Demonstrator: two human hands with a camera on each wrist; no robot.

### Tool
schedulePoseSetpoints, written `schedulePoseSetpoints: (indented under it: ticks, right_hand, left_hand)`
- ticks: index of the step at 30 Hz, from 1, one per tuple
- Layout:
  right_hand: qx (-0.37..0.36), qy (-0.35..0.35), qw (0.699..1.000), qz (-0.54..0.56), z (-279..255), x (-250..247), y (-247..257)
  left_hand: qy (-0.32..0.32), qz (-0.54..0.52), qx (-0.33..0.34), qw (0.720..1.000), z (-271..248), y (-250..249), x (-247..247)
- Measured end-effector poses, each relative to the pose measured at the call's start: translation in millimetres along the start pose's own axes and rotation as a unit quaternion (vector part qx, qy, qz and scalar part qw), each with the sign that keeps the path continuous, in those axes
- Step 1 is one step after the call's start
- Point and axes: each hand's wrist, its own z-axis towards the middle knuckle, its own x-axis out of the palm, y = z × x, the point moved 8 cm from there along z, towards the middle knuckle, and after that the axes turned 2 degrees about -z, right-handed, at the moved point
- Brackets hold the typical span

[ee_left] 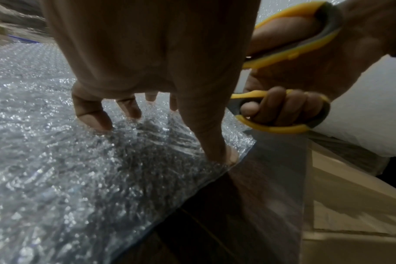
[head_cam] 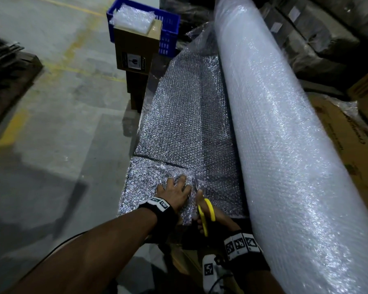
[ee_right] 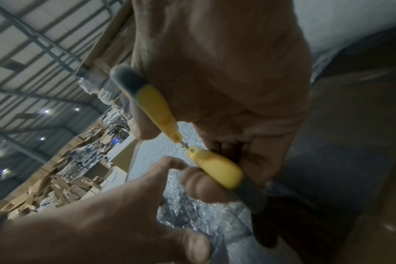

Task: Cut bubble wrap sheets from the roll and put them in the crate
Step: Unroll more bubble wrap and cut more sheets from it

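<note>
A big white bubble wrap roll [head_cam: 285, 124] lies along the right, and its unrolled sheet [head_cam: 185, 115] is spread flat to the left of it. My left hand [head_cam: 174, 189] presses spread fingers down on the near part of the sheet [ee_left: 57, 160]. My right hand [head_cam: 219, 219] grips yellow-handled scissors [head_cam: 205, 213], fingers through the loops [ee_left: 283, 114], blades hidden in the wrap right of my left hand. The scissors' handles [ee_right: 215, 167] stand apart. A cut edge runs across the sheet just beyond my left hand. The blue crate [head_cam: 168, 28] stands far off, with cut sheets [head_cam: 132, 20] in it.
A brown cardboard box [head_cam: 136, 49] stands in front of the crate, on stacked boxes. Concrete floor [head_cam: 62, 102] with yellow lines lies to the left. More cartons [head_cam: 344, 132] sit behind the roll on the right. Dark stacked material [head_cam: 4, 71] is at the far left.
</note>
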Motion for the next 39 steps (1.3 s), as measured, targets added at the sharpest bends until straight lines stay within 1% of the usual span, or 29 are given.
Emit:
schedulePoseSetpoints:
  ticks: [2,4,7,10,16,20,22,26,33,36,39]
  right_hand:
    - [0.007,0.012,1.000,0.015,0,1,2]
    - [0.005,0.010,1.000,0.000,0,-2,3]
    - [-0.033,-0.030,0.998,-0.032,4,-13,5]
    - [-0.043,-0.051,0.996,-0.062,5,-19,8]
    - [-0.019,-0.022,0.998,-0.058,8,-16,14]
    - [-0.043,-0.044,0.993,-0.097,11,-23,17]
    - [-0.051,-0.041,0.993,-0.096,10,-25,18]
    - [-0.017,-0.031,0.995,-0.093,12,-28,16]
    - [-0.051,-0.039,0.995,-0.080,13,-40,28]
    - [-0.043,-0.037,0.994,-0.093,16,-39,28]
    - [-0.051,-0.017,0.993,-0.107,21,-36,29]
  left_hand:
    - [0.001,-0.005,-0.001,1.000,0,0,0]
    - [0.003,-0.004,-0.001,1.000,1,0,-1]
    - [-0.001,0.000,0.001,1.000,2,0,-1]
    - [-0.012,0.007,0.002,1.000,-2,-2,-3]
    - [-0.010,0.000,-0.007,1.000,1,-1,-2]
    - [-0.010,0.010,-0.007,1.000,3,-1,-1]
    - [-0.011,0.011,-0.008,1.000,3,-1,0]
    - [-0.007,0.011,-0.007,1.000,4,-1,0]
    - [-0.014,0.008,-0.008,1.000,4,-2,-2]
    - [-0.010,0.008,-0.004,1.000,2,-3,-3]
    - [-0.019,-0.002,-0.001,1.000,0,-4,-4]
